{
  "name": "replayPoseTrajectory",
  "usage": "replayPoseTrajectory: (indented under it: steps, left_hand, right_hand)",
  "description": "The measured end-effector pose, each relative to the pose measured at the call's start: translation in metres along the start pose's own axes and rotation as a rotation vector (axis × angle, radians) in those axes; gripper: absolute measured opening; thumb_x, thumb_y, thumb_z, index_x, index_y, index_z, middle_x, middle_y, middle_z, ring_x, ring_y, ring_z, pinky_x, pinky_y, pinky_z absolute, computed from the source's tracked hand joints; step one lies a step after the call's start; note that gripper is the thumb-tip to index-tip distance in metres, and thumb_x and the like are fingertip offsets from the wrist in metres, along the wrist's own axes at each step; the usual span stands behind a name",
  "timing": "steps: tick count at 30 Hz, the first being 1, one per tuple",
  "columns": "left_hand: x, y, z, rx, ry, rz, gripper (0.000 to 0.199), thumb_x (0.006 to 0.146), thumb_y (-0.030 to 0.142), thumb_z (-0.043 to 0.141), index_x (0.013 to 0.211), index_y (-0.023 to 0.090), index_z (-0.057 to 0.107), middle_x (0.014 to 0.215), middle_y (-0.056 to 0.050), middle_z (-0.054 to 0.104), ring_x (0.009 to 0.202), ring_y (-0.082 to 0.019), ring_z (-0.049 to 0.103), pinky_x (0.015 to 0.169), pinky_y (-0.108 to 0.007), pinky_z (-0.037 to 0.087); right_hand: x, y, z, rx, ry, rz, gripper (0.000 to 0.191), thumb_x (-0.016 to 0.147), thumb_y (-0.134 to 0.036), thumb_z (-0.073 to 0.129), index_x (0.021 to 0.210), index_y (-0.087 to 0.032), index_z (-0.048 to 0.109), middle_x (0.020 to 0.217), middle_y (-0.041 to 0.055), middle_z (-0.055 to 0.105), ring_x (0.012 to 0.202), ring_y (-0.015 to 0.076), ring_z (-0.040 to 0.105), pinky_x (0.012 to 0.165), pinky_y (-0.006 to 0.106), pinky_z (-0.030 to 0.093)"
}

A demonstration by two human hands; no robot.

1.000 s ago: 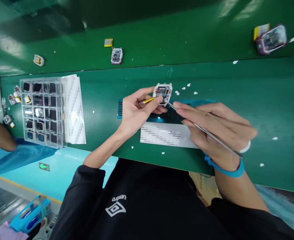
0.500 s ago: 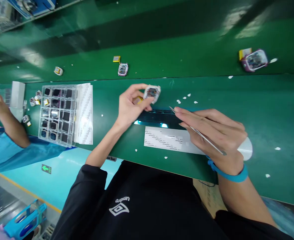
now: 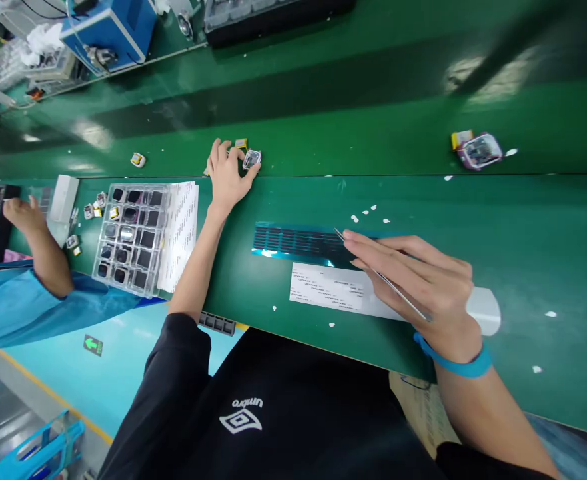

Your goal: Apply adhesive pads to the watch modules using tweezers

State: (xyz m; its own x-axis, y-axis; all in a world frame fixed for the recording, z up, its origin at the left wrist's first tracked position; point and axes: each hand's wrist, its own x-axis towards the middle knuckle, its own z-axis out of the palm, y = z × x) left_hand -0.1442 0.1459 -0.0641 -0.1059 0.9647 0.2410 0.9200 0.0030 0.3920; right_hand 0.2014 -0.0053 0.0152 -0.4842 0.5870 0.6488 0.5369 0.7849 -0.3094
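My left hand reaches to the far strip of the bench, thumb and index finger at opposite sides of a small open watch case with its circuit board showing. A yellow battery lies just beyond that case. At the hand's left edge a small yellowish piece is mostly hidden. My right hand grips metal tweezers, their tips over a dark blue-green film strip. Below the strip lies a white printed sheet, partly under the right hand.
A clear tray of watch parts stands at left beside white printed sheets. Another opened watch case lies far right, and a small unit far left. White tabs dot the bench. A co-worker's hand is at left.
My left hand has moved from above the film strip to the far part of the bench; the case it held no longer shows in its fingers. My right hand keeps the tweezers nearly in place.
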Motion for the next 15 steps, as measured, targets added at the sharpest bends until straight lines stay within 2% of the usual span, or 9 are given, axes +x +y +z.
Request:
replayPoseTrajectory:
  steps: [4, 6, 11, 15]
  left_hand:
    - [0.007, 0.002, 0.007, -0.041, -0.039, -0.023, 0.031, 0.068, 0.036, 0.087, 0.085, 0.024, 0.064, 0.139, -0.014, 0.063, 0.151, -0.045, 0.040, 0.127, -0.066, 0.028]
    - [0.012, 0.003, 0.003, -0.098, -0.030, 0.019, 0.027, 0.067, 0.029, 0.086, 0.082, 0.025, 0.064, 0.133, -0.012, 0.067, 0.147, -0.044, 0.045, 0.126, -0.066, 0.031]
    - [0.010, 0.026, -0.023, -0.529, -0.065, 0.109, 0.019, 0.081, 0.025, 0.076, 0.089, 0.024, 0.058, 0.109, -0.009, 0.076, 0.114, -0.028, 0.073, 0.109, -0.049, 0.055]
    - [-0.019, 0.069, -0.042, -0.864, -0.175, -0.004, 0.024, 0.094, 0.035, 0.071, 0.096, 0.022, 0.052, 0.107, -0.006, 0.077, 0.107, -0.025, 0.078, 0.096, -0.045, 0.061]
  right_hand:
    - [-0.001, 0.000, 0.001, 0.004, 0.010, -0.003, 0.091, 0.085, -0.001, 0.078, 0.162, -0.033, 0.041, 0.122, 0.0012, 0.078, 0.081, 0.0208, 0.076, 0.067, 0.036, 0.067]
    - [-0.001, 0.000, 0.001, -0.003, 0.014, -0.009, 0.091, 0.083, 0.001, 0.078, 0.161, -0.031, 0.042, 0.120, 0.0020, 0.078, 0.081, 0.0210, 0.076, 0.068, 0.036, 0.067]
    - [0.000, -0.001, -0.001, -0.014, -0.010, -0.003, 0.089, 0.084, -0.001, 0.078, 0.161, -0.031, 0.043, 0.122, 0.0022, 0.078, 0.082, 0.0209, 0.075, 0.069, 0.036, 0.066]
    - [0.000, -0.001, 0.001, 0.007, 0.016, 0.009, 0.082, 0.086, -0.003, 0.077, 0.157, -0.032, 0.048, 0.121, 0.0016, 0.078, 0.083, 0.0215, 0.077, 0.069, 0.036, 0.067]
